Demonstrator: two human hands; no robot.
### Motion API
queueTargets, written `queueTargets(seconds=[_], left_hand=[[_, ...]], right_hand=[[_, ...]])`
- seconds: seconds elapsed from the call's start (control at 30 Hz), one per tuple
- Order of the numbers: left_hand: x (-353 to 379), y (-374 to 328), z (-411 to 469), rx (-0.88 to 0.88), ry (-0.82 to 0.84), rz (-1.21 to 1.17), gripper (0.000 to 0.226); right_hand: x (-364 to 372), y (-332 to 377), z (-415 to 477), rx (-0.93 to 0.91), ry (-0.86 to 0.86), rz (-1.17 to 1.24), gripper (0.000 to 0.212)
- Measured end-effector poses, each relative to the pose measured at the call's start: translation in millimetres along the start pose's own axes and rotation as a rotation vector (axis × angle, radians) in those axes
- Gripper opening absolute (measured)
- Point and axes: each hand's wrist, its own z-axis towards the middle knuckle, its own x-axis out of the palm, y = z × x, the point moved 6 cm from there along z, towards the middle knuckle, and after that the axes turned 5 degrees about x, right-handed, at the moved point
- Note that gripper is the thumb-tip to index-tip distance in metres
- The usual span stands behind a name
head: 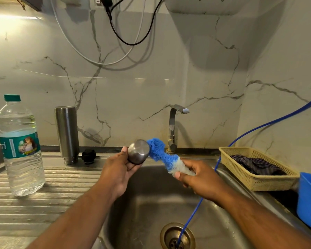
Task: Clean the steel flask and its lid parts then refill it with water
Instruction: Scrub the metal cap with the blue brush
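Here we see both forearms reaching up from the bottom edge and meeting over the sink. The left hand is turned palm up, with its fingers curled under the steel cap and its thumb laid along the cap's left edge, so it grips the cap just above the basin's far rim. The cap's closed, rounded end faces us. The right hand comes in from the right with the wrist bent a little. Its fingers are wrapped round the white end of the scrubber and its thumb is pressed on the near side. The scrubber's blue end lies against the cap's far right side; we cannot tell whether it goes into the cap's mouth.

The flask stands mouth down on the ridged steel tabletop, left of the sink and near the wall. The black stopper sits just beside it on the right, apart from it. Nearer us on the left stands a clear water bottle with a green cap, partly full.

The tap rises behind the sink, its spout pointing right. A blue hose runs from the right edge down under the right wrist to the drain. To the right, a beige basket holds a dark cloth, and a blue tub stands at the frame's edge.
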Motion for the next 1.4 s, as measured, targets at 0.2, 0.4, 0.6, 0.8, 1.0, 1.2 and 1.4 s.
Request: queueTargets(seconds=[0.2, 0.4, 0.6, 0.8, 1.0, 1.2, 1.4], left_hand=[[-6, -4, -5, -0.096, -0.126, -0.33, 0.023], [-4, -4, -10, -0.129, -0.13, -0.388, 0.023], [-4, -3, -10, -0.169, -0.108, -0.348, 0.026], [2, 9, -9, -0.187, -0.036, -0.179, 0.022], [-1, 15, -5, -0.144, -0.018, -0.007, 0.023], [3, 14, -9, -0.143, 0.003, -0.001, 0.023], [3, 15, -8, -0.212, -0.01, -0.097, 0.031]], right_hand=[[9, 14, -8, -0.108, 0.025, -0.114, 0.036], [11, 12, -5, -0.136, -0.075, -0.186, 0.05], [2, 7, -1, -0.123, -0.103, -0.235, 0.055], [6, 12, -1, -0.162, -0.129, -0.217, 0.052], [6, 11, 0, -0.139, -0.073, -0.128, 0.036], [2, 4, 4, -0.099, -0.045, -0.118, 0.034], [-7, -6, 7, -0.046, -0.1, -0.23, 0.048]])
